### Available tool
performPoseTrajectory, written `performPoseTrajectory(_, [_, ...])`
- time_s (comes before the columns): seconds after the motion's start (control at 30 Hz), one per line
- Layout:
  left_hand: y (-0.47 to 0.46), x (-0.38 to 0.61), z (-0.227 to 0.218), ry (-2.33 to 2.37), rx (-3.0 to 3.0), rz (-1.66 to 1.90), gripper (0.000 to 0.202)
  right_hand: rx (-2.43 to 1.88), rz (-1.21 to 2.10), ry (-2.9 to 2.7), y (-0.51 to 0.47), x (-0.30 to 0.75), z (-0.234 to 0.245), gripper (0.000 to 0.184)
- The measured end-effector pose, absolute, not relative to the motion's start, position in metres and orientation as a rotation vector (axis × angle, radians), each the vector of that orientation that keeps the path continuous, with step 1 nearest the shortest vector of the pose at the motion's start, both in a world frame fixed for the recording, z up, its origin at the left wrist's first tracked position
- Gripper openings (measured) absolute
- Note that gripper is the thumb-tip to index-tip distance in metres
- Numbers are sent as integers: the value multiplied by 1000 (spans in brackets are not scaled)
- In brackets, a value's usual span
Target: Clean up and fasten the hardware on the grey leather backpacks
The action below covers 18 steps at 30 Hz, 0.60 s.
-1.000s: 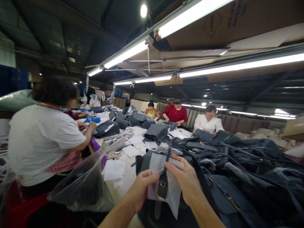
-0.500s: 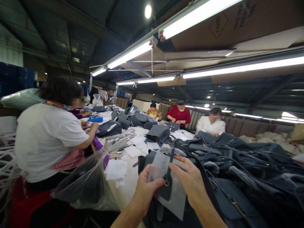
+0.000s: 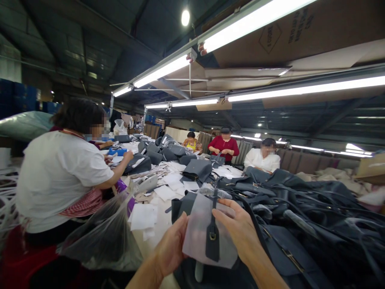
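My left hand (image 3: pixel 170 247) and my right hand (image 3: pixel 240 230) hold a sheet of thin white tissue paper (image 3: pixel 197 237) by its two sides, fingers pinched on it. The paper lies behind a dark grey leather strap tab (image 3: pixel 213 241) with a small gold ring, which hangs down from the dark grey handbag (image 3: pixel 192 277) in front of me. The bag rests at the near edge of a long work table (image 3: pixel 159 230).
A big heap of dark bags and straps (image 3: pixel 300 216) fills the right side. Loose white paper sheets (image 3: pixel 144 214) lie on the table. A person in a white shirt (image 3: pixel 57 176) works at left beside a clear plastic bag (image 3: pixel 102 237); three people sit at the far end.
My hands have spread the tissue paper flat behind the strap tab, and my left hand has dropped lower and to the left. The view shifted slightly.
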<state>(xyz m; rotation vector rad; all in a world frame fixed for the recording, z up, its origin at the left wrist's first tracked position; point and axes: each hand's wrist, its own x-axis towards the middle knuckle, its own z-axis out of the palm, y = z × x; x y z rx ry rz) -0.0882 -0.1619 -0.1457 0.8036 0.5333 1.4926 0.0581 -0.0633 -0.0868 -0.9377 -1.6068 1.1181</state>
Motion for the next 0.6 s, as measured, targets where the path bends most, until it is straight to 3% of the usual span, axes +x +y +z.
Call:
performPoseTrajectory(0.1, [-152, -109, -151, 453, 822, 1242, 46, -909, 1156, -1605, -63, 60, -86, 48])
performPoseTrajectory(0.33, [-119, -92, -138, 836, 872, 1315, 14, -900, 1183, -1597, -67, 62, -85, 43])
performPoseTrajectory(0.6, [-112, -78, -122, 928, 937, 1317, 33, -977, 939, -1746, -61, 64, -84, 36])
